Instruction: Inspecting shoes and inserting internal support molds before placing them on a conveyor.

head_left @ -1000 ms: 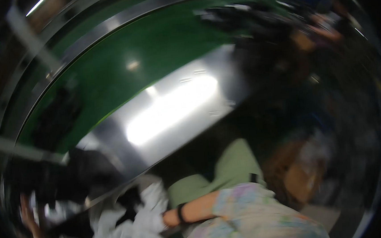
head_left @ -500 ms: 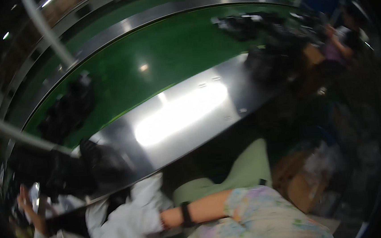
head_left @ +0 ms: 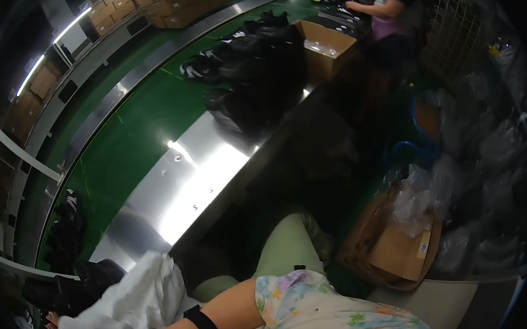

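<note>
A: Where's the white cloth [head_left: 140, 291] sitting?
B: It's bunching at your lower left, near black items [head_left: 78, 284] — and your forearm [head_left: 234, 309] is ending in its folds.
A: Your fingers?
B: Can't tell — cloth's hiding that hand. Fingertips [head_left: 52, 321] are showing past its left edge, owner unclear.

This is a factory floor, by its look a packing line. A long green belt [head_left: 140, 128] edged in metal runs from about 8 to 12 o'clock, and black shoes [head_left: 251, 51] lie heaped along the line at 12 o'clock. Cartons [head_left: 183, 7] stand stacked at 11 o'clock; tube lights [head_left: 30, 76] glow at 10. Between 1 and 2 o'clock a person [head_left: 397, 8] works near an open box [head_left: 322, 67]. Clear bags [head_left: 500, 146] pile up at 3 o'clock.
</note>
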### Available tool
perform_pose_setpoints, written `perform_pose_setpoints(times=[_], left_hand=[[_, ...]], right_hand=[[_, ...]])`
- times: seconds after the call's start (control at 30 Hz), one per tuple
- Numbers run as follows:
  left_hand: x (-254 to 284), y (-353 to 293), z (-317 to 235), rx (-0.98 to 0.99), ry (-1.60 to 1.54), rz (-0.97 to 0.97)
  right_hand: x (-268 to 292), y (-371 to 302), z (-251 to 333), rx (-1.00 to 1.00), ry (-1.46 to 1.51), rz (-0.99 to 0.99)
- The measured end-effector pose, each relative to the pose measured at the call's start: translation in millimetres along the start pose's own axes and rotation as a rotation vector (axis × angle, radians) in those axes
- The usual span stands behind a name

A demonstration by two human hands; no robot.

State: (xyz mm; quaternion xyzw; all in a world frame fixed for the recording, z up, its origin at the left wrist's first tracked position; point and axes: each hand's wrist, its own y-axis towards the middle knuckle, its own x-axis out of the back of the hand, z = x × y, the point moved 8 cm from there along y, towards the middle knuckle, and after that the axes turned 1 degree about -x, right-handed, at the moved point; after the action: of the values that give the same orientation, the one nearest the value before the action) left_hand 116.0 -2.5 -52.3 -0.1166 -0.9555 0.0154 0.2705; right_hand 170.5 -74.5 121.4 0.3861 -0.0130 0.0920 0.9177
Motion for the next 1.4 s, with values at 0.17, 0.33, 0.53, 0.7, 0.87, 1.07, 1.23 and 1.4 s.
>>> perform_pose_setpoints(times=[0.17,0.33,0.53,0.7,0.87,1.07,1.23,1.4], left_hand=[[-57.1,-41.4,-76.4,-0.124,-0.063,0.125],[-143.0,-81.6,-166.1,-0.287,-0.165,0.375],[-253.4,-157.3,-272.6,-0.472,-0.387,0.802],[-365.3,-261.4,-343.9,-0.498,-0.56,1.216],[-477.3,-369.8,-358.7,-0.366,-0.566,1.518],[-558.5,-436.8,-301.1,-0.254,-0.223,1.634],[-599.3,-458.7,-250.4,-0.38,-0.055,1.651],[-611.8,-445.5,-230.4,-0.384,-0.076,1.705]], right_hand=[[93.1,-27.0,76.3,0.172,-0.183,-0.197],[212.9,-134.6,162.0,0.192,-0.567,-0.433],[256.3,-317.4,298.9,-0.022,-1.204,-0.69],[213.8,-429.6,388.3,-0.25,-1.676,-0.922],[158.1,-515.2,418.0,-0.524,-2.025,-1.105],[120.9,-587.3,371.5,-0.903,-2.226,-1.05],[87.7,-626.0,289.7,-1.274,-2.062,-0.979],[90.2,-632.8,219.1,-1.531,-1.884,-0.809]])
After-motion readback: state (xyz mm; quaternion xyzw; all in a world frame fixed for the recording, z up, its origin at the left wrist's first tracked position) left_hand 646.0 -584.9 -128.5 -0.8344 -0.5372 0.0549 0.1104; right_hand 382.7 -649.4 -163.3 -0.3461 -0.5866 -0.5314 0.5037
